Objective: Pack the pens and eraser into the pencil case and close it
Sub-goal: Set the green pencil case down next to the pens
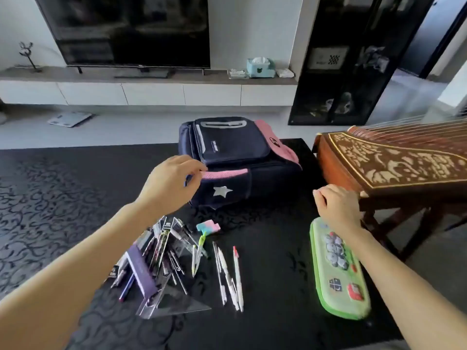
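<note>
Head view: nearest the camera, a clear set square (177,303) is seen lying flat on the black patterned tabletop (278,329), at the near edge of a heap of stationery (161,251) that includes a purple booklet (141,272). Just right of the heap, three white pens (228,276) are laid side by side, pointing away from the camera, the rightmost with a red tip. A green-and-yellow pen (198,251) lies between them and the heap. At its far end a pastel pink-and-blue eraser (207,227) is found. Well apart to the right, the green pencil case (338,274) lies zipped shut with its decorated face up.

The right hand (337,207) is held over the far end of the case, knuckles up and fingers curled under. Whether anything is gripped by it cannot be told. Further back and to the left, the left hand (169,183) is seen pinching the pink rim of a side pocket on a navy backpack (235,157), which lies on the tabletop beyond the stationery.

To the right of the backpack, a carved wooden zither (394,160) is set on a stand. Beyond, a bathroom scale (69,119) lies on the floor. A teal tissue box (260,68) and a television (131,31) are set on a low white cabinet (151,93) against the wall.
</note>
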{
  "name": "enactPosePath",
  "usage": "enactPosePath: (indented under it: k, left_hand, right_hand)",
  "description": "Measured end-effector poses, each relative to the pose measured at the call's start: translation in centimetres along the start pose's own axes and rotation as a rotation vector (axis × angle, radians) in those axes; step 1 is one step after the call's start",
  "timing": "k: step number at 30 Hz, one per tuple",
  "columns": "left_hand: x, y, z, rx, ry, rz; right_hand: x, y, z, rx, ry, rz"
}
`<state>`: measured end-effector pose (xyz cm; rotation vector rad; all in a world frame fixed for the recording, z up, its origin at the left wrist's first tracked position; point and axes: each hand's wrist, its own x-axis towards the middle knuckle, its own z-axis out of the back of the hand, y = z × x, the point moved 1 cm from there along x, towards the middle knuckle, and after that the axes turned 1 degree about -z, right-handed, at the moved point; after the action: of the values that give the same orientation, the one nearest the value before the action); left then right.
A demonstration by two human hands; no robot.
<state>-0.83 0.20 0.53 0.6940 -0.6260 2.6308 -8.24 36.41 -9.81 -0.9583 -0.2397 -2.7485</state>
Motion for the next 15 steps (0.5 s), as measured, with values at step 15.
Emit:
enactPosePath:
  k: [15]
  left_hand:
    - [-14.1,-6.6,1.8,0.067,-0.071,0.057]
  right_hand:
    - [-12.8,4.2,6.5,-0.168,0.404,-0.510]
